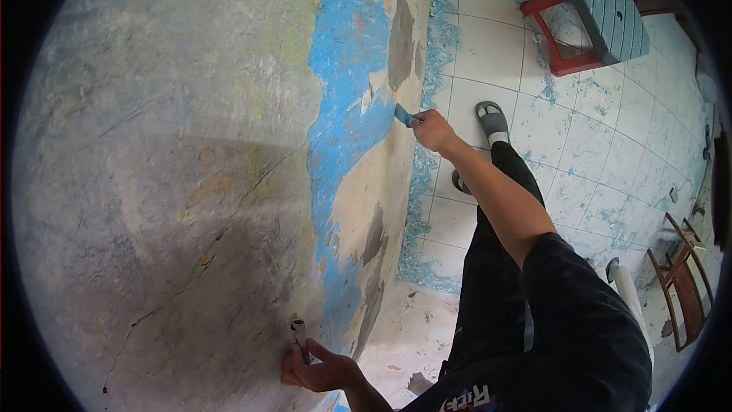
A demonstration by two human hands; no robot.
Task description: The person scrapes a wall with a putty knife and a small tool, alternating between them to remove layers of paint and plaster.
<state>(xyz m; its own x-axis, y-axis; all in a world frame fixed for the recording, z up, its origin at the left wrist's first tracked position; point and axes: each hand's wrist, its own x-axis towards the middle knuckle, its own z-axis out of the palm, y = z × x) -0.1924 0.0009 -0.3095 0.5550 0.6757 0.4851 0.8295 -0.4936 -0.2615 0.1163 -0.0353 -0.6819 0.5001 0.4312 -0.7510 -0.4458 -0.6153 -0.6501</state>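
Note:
My right hand (433,131) is closed around a scraper (402,114) whose teal-looking blade meets the blue painted strip near the wall's right edge. Lower down, my left hand (324,368) is closed on a small pale handle-like object (299,332) with a dark round end, held close to the wall; its kind I cannot make out. The wall (175,84) is bare grey plaster on the left, with a ragged band of blue paint (347,53) down its middle. Right of that band are cream and dark grey patches.
Blue paint flakes (427,206) litter the tiled floor (488,53) along the wall's foot. A stool (610,19) with a grey top and red legs stands at the upper right. A brown wooden chair (682,282) is at the right. My sandalled foot (492,118) is on the tiles.

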